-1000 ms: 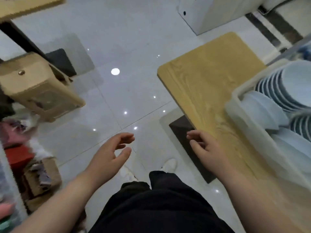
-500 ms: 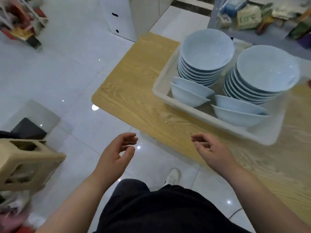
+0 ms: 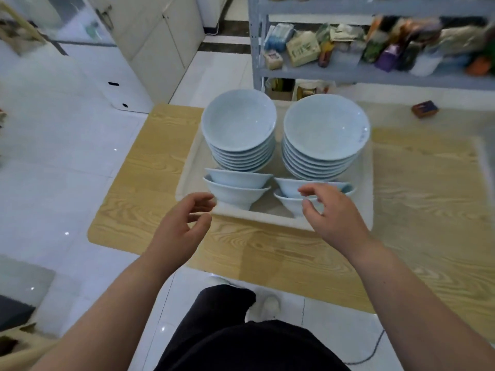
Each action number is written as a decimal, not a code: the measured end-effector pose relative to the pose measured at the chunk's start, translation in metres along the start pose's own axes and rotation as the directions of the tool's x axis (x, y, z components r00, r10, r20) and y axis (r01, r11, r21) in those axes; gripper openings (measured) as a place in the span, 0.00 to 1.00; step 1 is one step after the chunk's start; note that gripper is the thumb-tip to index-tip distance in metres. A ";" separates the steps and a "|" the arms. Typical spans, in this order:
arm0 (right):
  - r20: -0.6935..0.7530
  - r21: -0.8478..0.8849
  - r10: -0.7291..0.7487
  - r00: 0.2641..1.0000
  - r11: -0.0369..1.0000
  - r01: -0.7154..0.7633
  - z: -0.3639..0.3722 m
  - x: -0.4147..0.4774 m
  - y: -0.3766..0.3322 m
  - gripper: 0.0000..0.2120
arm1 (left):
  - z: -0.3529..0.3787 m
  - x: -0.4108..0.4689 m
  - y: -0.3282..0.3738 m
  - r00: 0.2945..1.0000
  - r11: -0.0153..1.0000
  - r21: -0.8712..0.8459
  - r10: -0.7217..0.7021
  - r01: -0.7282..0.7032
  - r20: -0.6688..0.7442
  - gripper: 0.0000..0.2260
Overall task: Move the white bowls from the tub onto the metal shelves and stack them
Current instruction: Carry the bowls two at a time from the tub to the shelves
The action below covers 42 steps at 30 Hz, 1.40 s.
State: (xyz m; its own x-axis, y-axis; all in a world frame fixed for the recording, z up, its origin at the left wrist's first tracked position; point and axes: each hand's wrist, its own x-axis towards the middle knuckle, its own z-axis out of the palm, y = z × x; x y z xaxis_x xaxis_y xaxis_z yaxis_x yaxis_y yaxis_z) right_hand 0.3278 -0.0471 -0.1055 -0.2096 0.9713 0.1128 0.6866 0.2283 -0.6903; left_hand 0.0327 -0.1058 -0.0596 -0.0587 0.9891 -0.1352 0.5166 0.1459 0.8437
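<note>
Wooden table point(image 3: 150, 194), one tub point(image 3: 267, 218), four bowl stacks point(image 3: 238, 121)

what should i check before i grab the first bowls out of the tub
1. Hands free: ok. The left hand and right hand hold nothing, fingers loosely curled.
2. Reach: ok. The right hand hovers over the near right pair of bowls; the left hand is by the tub at its near left corner.
3. Nesting: ok. The near left pair sits upright, one inside the other.
4. Steadiness of the tall stacks behind: cannot tell.
5. Room on the metal shelf: not ok on the tier in view, crowded with packets.
</note>
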 end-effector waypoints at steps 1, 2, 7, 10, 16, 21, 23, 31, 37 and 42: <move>-0.042 -0.077 -0.030 0.999 0.997 0.027 -0.004 0.011 0.006 0.12 | 0.001 0.016 0.003 1.000 0.999 0.027 0.019 -0.019 0.005 0.17; -0.080 -0.157 -0.062 0.995 0.986 0.049 -0.007 0.022 0.011 0.12 | 0.003 0.031 0.006 0.999 0.997 0.063 0.044 -0.045 0.014 0.16; -0.033 -0.474 0.011 0.999 0.880 -0.025 -0.018 0.078 0.024 0.20 | 0.006 0.121 0.004 0.963 0.880 0.390 0.247 -0.271 0.110 0.20; 0.088 -0.598 0.203 0.975 0.794 -0.111 -0.018 0.105 0.031 0.22 | 0.013 0.178 0.000 0.930 0.755 0.543 0.292 -0.368 0.224 0.24; 0.220 -0.719 0.308 0.926 0.693 -0.060 -0.014 0.131 0.032 0.09 | 0.023 0.251 -0.009 0.855 0.505 0.721 0.070 -0.474 0.513 0.16; 0.126 -0.677 0.167 0.978 0.735 -0.039 -0.014 0.120 0.048 0.13 | 0.022 0.255 -0.008 0.784 0.387 0.701 0.102 -0.598 0.613 0.08; 0.070 -0.658 0.088 0.994 0.752 -0.021 -0.014 0.115 0.052 0.16 | 0.016 0.251 -0.003 0.799 0.410 0.703 0.125 -0.581 0.587 0.06; -0.058 -0.588 -0.206 0.977 0.798 0.134 -0.026 0.101 0.047 0.15 | -0.003 0.189 0.021 0.905 0.454 0.802 0.353 -0.388 0.238 0.12; -0.008 -0.482 -0.421 0.907 0.796 0.366 -0.036 0.098 0.007 0.14 | -0.023 0.083 0.029 0.910 0.531 0.830 0.408 -0.171 -0.074 0.11; 0.137 -0.362 -0.583 0.801 0.723 0.588 0.000 0.089 -0.051 0.14 | -0.056 -0.017 -0.004 0.913 0.596 0.799 0.280 0.076 -0.296 0.11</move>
State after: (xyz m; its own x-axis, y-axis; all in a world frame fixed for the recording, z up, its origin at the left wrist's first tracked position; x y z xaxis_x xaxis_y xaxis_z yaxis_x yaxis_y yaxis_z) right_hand 0.2740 0.0282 -0.0608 -0.6636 0.6355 0.3947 0.6253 0.7608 -0.1736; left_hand -0.0160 -0.1225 -0.0316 -0.1617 0.9501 0.2666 0.9862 0.1463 0.0770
